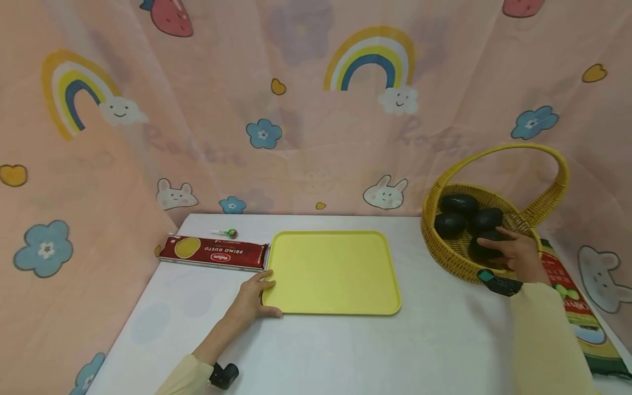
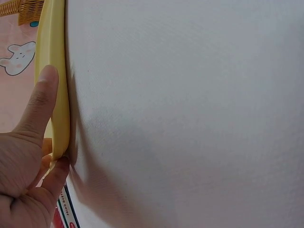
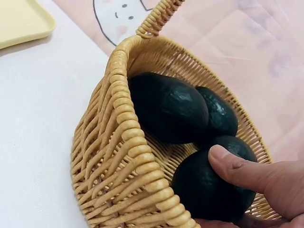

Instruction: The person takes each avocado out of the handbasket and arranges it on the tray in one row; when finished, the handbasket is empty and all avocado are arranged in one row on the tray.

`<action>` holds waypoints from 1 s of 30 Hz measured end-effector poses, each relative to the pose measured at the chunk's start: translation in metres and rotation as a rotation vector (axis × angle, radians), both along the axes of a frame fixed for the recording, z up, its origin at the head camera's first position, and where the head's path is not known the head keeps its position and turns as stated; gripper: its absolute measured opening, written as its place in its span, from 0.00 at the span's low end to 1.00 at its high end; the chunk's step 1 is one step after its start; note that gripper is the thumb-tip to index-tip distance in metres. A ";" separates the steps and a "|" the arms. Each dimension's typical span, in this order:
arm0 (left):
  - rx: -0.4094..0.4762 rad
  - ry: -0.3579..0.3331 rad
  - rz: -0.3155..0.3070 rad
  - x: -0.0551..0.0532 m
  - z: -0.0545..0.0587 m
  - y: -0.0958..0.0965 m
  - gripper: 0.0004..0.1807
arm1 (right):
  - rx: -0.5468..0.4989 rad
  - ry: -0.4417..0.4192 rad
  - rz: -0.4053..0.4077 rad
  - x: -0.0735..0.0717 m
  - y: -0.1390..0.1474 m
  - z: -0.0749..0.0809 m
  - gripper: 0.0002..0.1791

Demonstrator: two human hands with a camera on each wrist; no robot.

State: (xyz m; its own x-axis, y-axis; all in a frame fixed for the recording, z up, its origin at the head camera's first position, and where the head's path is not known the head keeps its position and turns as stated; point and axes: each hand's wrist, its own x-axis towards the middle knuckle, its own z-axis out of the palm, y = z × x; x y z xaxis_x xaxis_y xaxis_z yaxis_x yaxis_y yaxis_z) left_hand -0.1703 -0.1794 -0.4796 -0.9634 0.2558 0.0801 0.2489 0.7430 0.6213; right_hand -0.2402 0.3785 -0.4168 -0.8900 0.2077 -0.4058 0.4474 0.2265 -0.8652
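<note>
A yellow tray (image 1: 336, 274) lies flat on the white table. My left hand (image 1: 253, 299) grips its near left corner, the thumb along the front rim and the fingers at the left side; the left wrist view shows the rim between thumb and fingers. To the right, a yellow wicker basket (image 1: 446, 255) with a tall handle holds several dark, smooth avocados (image 1: 459, 204). My right hand (image 1: 520, 252) reaches inside and holds the nearest avocado (image 3: 204, 185), its thumb on top. The fingers beneath are mostly hidden in the right wrist view.
A red pasta packet (image 1: 217, 253) lies left of the tray, with a small wrapped lollipop (image 1: 231, 233) behind it. A red and green bag (image 1: 577, 307) lies under my right forearm, beside the basket. A pink patterned cloth (image 1: 306, 164) hangs along the table's back edge.
</note>
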 end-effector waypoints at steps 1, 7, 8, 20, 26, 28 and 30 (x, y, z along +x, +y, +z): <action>-0.006 0.022 -0.011 0.001 0.001 -0.001 0.42 | -0.005 0.003 0.006 0.001 0.000 0.001 0.45; 0.000 0.010 0.002 0.001 0.002 -0.002 0.41 | -0.046 0.056 0.025 0.005 0.002 0.000 0.15; 0.012 -0.012 0.016 0.000 0.001 -0.001 0.41 | -0.038 0.064 0.026 0.006 0.001 0.000 0.18; 0.008 -0.035 0.038 -0.002 -0.004 0.000 0.41 | 0.052 0.068 0.008 0.008 0.003 0.001 0.55; 0.013 -0.029 0.035 -0.003 -0.005 0.001 0.41 | 0.070 0.057 -0.053 0.002 0.002 -0.002 0.54; 0.007 -0.033 0.039 -0.003 -0.005 0.001 0.40 | 0.080 0.075 -0.061 -0.001 0.002 -0.003 0.53; 0.004 -0.041 0.044 -0.003 -0.006 0.001 0.40 | 0.090 0.104 -0.059 -0.004 0.002 -0.005 0.52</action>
State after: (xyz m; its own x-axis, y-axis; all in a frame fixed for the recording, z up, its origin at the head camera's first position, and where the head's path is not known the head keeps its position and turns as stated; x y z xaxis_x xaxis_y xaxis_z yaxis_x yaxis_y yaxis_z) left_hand -0.1730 -0.1789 -0.4855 -0.9761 0.2132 0.0411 0.1905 0.7501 0.6333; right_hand -0.2439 0.3809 -0.4220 -0.9114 0.2924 -0.2896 0.3713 0.2811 -0.8849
